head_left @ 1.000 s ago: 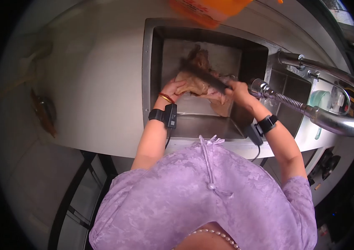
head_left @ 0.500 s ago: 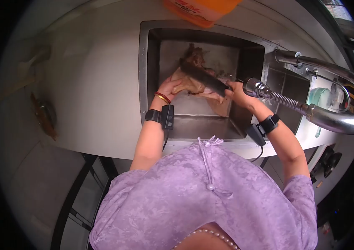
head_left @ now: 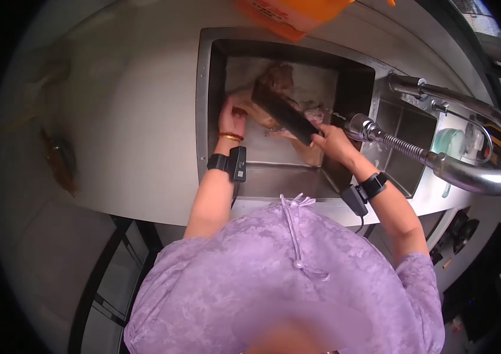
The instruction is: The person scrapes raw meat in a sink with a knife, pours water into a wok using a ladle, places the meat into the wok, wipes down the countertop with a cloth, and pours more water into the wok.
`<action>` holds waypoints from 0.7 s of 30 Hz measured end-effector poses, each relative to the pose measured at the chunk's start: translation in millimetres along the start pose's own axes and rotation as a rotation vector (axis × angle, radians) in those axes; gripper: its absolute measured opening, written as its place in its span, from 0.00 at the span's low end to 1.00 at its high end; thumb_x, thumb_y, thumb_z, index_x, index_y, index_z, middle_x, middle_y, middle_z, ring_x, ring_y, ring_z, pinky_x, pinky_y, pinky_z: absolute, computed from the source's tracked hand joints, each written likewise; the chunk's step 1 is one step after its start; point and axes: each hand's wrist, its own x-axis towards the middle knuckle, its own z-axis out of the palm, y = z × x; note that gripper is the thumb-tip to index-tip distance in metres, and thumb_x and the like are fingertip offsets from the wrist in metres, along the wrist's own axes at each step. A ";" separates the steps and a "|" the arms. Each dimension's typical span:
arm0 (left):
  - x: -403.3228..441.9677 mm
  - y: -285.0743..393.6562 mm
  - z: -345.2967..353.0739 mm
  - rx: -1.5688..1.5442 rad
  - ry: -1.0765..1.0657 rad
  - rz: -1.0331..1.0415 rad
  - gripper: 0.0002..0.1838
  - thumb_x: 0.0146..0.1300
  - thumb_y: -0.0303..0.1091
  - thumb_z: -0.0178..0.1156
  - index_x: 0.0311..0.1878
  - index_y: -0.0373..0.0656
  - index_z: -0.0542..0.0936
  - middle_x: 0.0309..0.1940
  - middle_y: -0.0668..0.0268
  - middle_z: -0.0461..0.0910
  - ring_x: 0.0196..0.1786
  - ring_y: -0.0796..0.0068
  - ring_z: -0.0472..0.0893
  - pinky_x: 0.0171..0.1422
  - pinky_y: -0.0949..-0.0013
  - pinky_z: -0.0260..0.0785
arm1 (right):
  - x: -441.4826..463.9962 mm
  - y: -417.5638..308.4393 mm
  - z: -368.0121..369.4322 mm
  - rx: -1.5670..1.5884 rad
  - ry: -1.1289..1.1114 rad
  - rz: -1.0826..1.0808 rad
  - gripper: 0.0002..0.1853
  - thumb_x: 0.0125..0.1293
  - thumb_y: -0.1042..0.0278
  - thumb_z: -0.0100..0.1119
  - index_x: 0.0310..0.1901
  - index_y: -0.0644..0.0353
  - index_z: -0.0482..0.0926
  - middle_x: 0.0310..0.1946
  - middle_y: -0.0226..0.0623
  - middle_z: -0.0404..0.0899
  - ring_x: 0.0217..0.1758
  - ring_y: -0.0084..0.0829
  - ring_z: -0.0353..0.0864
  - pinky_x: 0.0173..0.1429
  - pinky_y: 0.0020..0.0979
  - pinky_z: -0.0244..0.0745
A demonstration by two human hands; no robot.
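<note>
Now, head view: I have the dark knife (head_left: 285, 112) over raw meat (head_left: 278, 76) in the sink (head_left: 203, 106).
My right hand (head_left: 334, 144) grips its handle; my left hand (head_left: 231, 121) curls at the meat's left edge, its exact hold unclear.

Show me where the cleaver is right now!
In the head view, it's the dark cleaver in the person's right hand, inside the sink, over the raw meat, just left of the faucet's spray head.
</note>
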 end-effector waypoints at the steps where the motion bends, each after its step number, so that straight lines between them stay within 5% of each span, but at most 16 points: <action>1: -6.6 -5.1 -0.2 -0.118 0.043 -0.020 0.09 0.56 0.34 0.55 0.40 0.45 0.73 0.35 0.69 0.74 0.37 0.73 0.74 0.40 0.70 0.65 | 1.6 13.3 9.0 -0.072 0.077 0.017 0.16 0.52 0.62 0.51 0.42 0.60 0.74 0.29 0.51 0.76 0.36 0.45 0.76 0.41 0.36 0.68; 4: -17.2 -13.0 -4.1 -0.171 0.131 -0.085 0.08 0.57 0.37 0.56 0.39 0.49 0.72 0.29 0.74 0.72 0.33 0.78 0.70 0.35 0.74 0.60 | 3.5 20.7 11.1 -0.071 0.126 0.020 0.17 0.52 0.62 0.51 0.43 0.59 0.73 0.30 0.51 0.76 0.39 0.48 0.75 0.42 0.39 0.68; 6: -5.8 -29.2 -25.7 0.172 0.044 -0.107 0.14 0.57 0.41 0.55 0.46 0.49 0.71 0.40 0.68 0.72 0.46 0.72 0.69 0.51 0.70 0.61 | -5.0 8.4 12.9 -0.107 0.060 0.223 0.19 0.52 0.62 0.51 0.46 0.58 0.72 0.31 0.53 0.75 0.39 0.49 0.75 0.42 0.40 0.68; 8: 9.8 -37.8 -23.1 0.264 0.052 -0.144 0.15 0.58 0.40 0.54 0.48 0.49 0.70 0.42 0.68 0.72 0.45 0.72 0.71 0.50 0.72 0.60 | -2.4 14.4 22.9 -0.078 0.149 0.186 0.20 0.53 0.61 0.52 0.48 0.60 0.71 0.32 0.55 0.75 0.40 0.50 0.74 0.43 0.40 0.68; 10: 14.7 -43.0 -11.6 0.188 0.053 -0.351 0.12 0.57 0.38 0.56 0.42 0.47 0.69 0.34 0.67 0.72 0.33 0.71 0.72 0.41 0.70 0.65 | 6.0 21.8 26.2 -0.031 0.039 0.223 0.23 0.55 0.53 0.47 0.53 0.52 0.65 0.38 0.52 0.75 0.45 0.49 0.73 0.49 0.40 0.66; 13: 14.1 -46.9 -4.8 0.142 0.030 -0.316 0.16 0.57 0.39 0.55 0.47 0.44 0.67 0.40 0.63 0.72 0.41 0.65 0.73 0.45 0.62 0.66 | 5.7 30.5 29.1 0.042 0.118 0.213 0.21 0.54 0.61 0.51 0.48 0.63 0.70 0.33 0.53 0.76 0.39 0.48 0.76 0.43 0.36 0.68; 17: 12.9 -36.1 -0.8 0.128 0.017 -0.340 0.20 0.58 0.41 0.53 0.51 0.42 0.65 0.45 0.60 0.71 0.48 0.62 0.72 0.49 0.58 0.66 | -2.0 33.8 10.3 0.029 0.107 0.203 0.19 0.55 0.61 0.50 0.46 0.64 0.71 0.32 0.52 0.76 0.38 0.42 0.77 0.43 0.33 0.68; 21: 13.2 -23.6 10.7 0.157 -0.001 -0.227 0.19 0.61 0.41 0.49 0.51 0.41 0.64 0.45 0.58 0.71 0.48 0.60 0.72 0.51 0.58 0.65 | -11.4 20.8 27.6 0.063 0.166 0.111 0.16 0.55 0.62 0.50 0.41 0.63 0.72 0.28 0.51 0.75 0.36 0.47 0.75 0.41 0.36 0.68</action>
